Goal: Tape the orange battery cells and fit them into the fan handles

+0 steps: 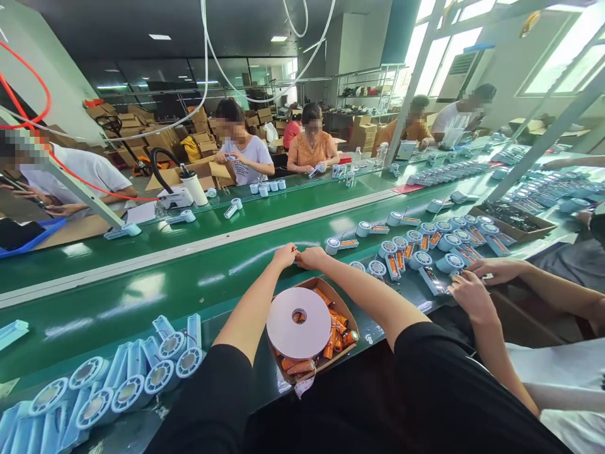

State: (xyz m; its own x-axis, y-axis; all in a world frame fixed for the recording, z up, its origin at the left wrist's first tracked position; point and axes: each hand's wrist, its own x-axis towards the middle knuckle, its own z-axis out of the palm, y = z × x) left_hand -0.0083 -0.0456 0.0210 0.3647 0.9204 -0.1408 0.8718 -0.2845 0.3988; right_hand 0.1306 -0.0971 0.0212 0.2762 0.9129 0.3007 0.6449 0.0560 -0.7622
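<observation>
My left hand and my right hand meet over the green belt, just beyond the box. Their fingers are closed and pinched close together; whatever is between them is too small and covered to make out. Below them, a cardboard box holds orange cylindrical battery cells, some with wires. A large roll of pale tape lies flat on top of the cells. To the right of my hands, a light-blue fan body lies on the belt with an orange cell in its handle.
Light-blue fan bodies are heaped at lower left. More, several with orange cells, stand in rows at right. There a co-worker's hands work on one. Across the green conveyor belt other people sit. White cables hang overhead.
</observation>
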